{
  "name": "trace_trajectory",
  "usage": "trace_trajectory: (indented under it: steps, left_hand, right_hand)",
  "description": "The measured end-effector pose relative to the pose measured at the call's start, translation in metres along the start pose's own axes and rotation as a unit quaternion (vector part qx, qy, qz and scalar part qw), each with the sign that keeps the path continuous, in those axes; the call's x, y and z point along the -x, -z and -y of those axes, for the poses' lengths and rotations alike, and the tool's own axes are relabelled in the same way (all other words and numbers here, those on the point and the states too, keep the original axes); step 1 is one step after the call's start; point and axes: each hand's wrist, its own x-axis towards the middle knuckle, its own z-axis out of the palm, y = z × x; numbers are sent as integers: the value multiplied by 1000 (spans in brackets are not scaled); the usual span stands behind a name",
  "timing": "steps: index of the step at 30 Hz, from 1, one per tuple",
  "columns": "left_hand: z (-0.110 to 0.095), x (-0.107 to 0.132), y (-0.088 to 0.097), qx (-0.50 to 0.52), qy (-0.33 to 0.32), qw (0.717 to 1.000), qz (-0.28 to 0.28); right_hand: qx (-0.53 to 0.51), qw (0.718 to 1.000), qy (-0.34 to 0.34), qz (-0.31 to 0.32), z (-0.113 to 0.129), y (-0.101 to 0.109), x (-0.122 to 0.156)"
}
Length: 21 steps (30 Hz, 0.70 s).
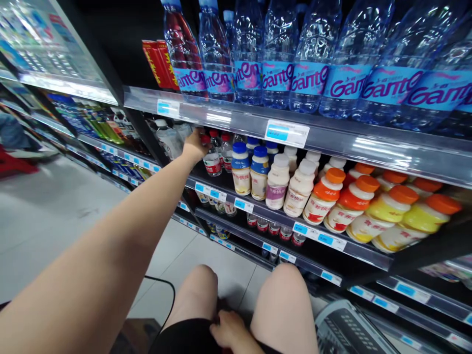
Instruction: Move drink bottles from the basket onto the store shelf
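My left arm stretches to the shelf, and my left hand (195, 145) is at the neck of a red-capped water bottle (213, 163). Thumb and fingers close around the neck just below the cap; some fingers are hidden behind it. The bottle stands upright at the shelf front. To its left are clear white-capped bottles (169, 140), and more red-capped bottles (226, 152) stand to the right. Low in the view, my right hand (230, 330) lies between my thighs with curled fingers. Whatever is in it, if anything, is hidden.
Blue-capped (241, 169) and orange-capped drink bottles (324, 196) fill the same shelf rightward. Large water bottles (278, 69) line the shelf above, whose price-tag edge (221, 118) overhangs my left hand. A grey basket (350, 327) is at lower right; a black cable (171, 290) hangs near my leg.
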Motion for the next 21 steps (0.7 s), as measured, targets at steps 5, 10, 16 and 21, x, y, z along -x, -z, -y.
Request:
trace_trajectory:
  steps: [5,10,16,21]
  left_hand:
    - [-32,66,-7,61,25,991,-115]
    - [-53,198,-26,107,117,974,-165]
    - [-25,425,-43,-73,218,934,274]
    - [-38,507,-36,-155,136,911,358]
  right_hand:
    - [13,1000,-7,4,7,7,5]
    - [4,1000,-22,-17,8,12,10]
    - [9,1000,-10,-27,-1,15,28]
    - [86,996,4,-21,11,30,53]
